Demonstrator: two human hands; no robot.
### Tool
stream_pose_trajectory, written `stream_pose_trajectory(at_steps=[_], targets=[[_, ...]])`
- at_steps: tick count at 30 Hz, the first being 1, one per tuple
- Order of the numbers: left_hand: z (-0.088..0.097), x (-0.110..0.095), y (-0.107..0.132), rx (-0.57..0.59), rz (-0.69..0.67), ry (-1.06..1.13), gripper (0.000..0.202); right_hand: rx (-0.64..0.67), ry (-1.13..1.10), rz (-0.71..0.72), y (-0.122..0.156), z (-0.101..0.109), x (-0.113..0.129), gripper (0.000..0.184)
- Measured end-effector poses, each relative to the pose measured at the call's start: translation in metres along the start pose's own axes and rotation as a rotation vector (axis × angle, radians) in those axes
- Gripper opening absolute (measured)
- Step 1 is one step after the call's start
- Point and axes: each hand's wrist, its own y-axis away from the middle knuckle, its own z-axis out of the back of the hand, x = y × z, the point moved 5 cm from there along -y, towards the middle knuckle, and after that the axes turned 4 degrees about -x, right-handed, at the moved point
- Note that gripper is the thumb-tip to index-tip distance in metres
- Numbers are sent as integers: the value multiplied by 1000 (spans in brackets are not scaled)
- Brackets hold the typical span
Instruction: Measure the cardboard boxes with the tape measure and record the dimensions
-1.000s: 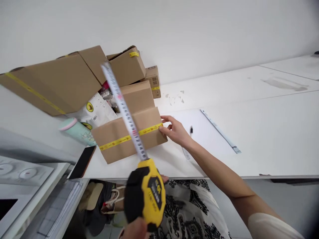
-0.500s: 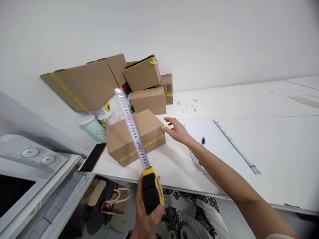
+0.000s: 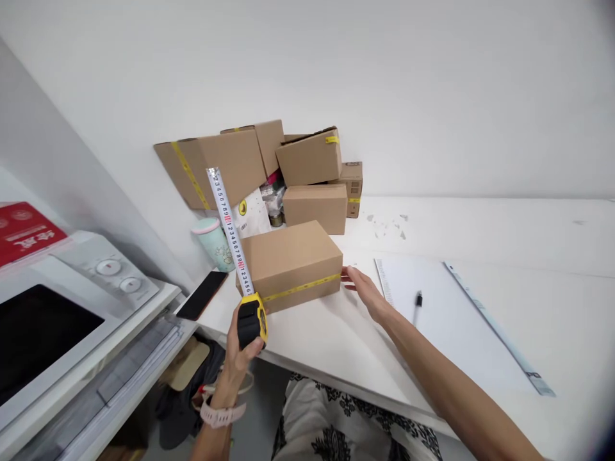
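My left hand (image 3: 239,355) is wrapped round a yellow and black tape measure (image 3: 252,320). Its white blade is drawn out and points up and away, passing in front of the left end of a closed cardboard box (image 3: 293,256). That box sits on the white table and has a yellow tape strip along its near side. At the box's right end is my right hand (image 3: 364,288), fingers extended and holding nothing. Its fingertips are at the right side of the box; whether they press on it I cannot tell.
More cardboard boxes (image 3: 314,208) are stacked behind, against the wall. Left of the box are a mint tumbler (image 3: 214,246) and a black phone (image 3: 204,296). To the right lie a white paper pad (image 3: 442,333), a pen (image 3: 419,299) and a pale blue strip (image 3: 500,330). A microwave (image 3: 96,288) stands at far left.
My left hand has carried the tape measure left and up, to the box's left end. My right hand has lowered from the top corner to the box's right side. The view has shifted left.
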Motion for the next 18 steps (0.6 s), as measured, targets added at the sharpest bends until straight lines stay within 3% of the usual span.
stream_pose_trajectory(at_steps=[3, 6, 10, 13, 18], targets=[[0, -8, 1, 110, -28, 8, 91, -55, 40, 94, 26, 8, 28, 50], [-4, -32, 2, 172, -53, 55, 84, -82, 9, 225, 60, 19, 67, 50], [-30, -75, -8, 131, -49, 144, 60, -197, -25, 255, 86, 37, 102, 57], [-57, -98, -21, 93, -27, 193, 59, -264, -49, 169, 81, 50, 100, 64], [-92, -116, -46, 139, 33, 203, 56, -296, -186, 26, 52, 68, 82, 63]])
